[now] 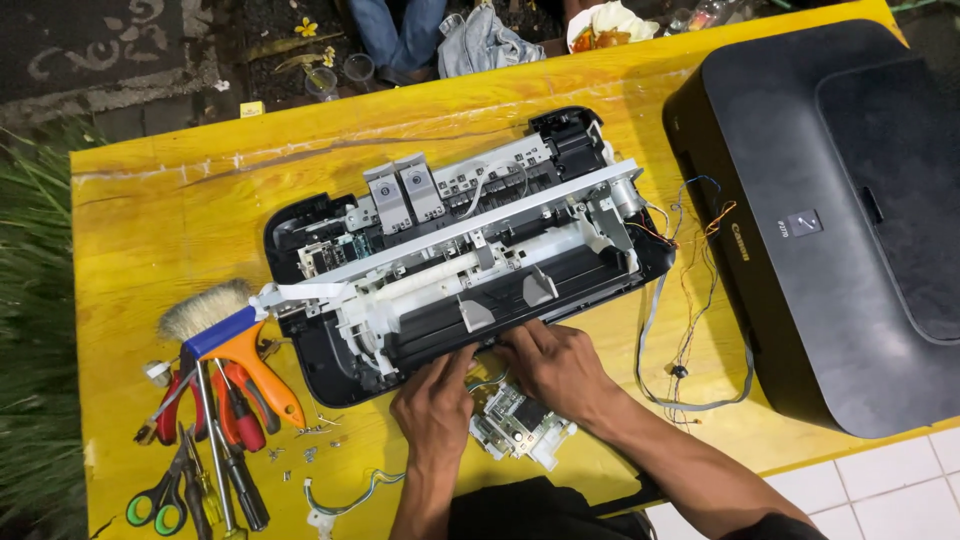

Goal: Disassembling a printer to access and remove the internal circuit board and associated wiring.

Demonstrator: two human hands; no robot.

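Observation:
An opened printer chassis (460,250) lies diagonally on the yellow table (170,220), its black base and white and grey inner parts exposed. My left hand (435,400) rests at the chassis's near edge, fingers on the black base. My right hand (560,365) touches the same near edge just to the right, fingertips under the grey paper guides. Between my wrists lies a small white and black removed assembly (515,425). Neither hand visibly grips anything.
A black printer cover (830,220) fills the right side of the table. Loose wires (690,330) trail beside it. At the left lie a brush (215,320), pliers (235,400), screwdrivers (240,480), scissors (160,505) and small screws. A seated person's legs (395,35) are beyond the far edge.

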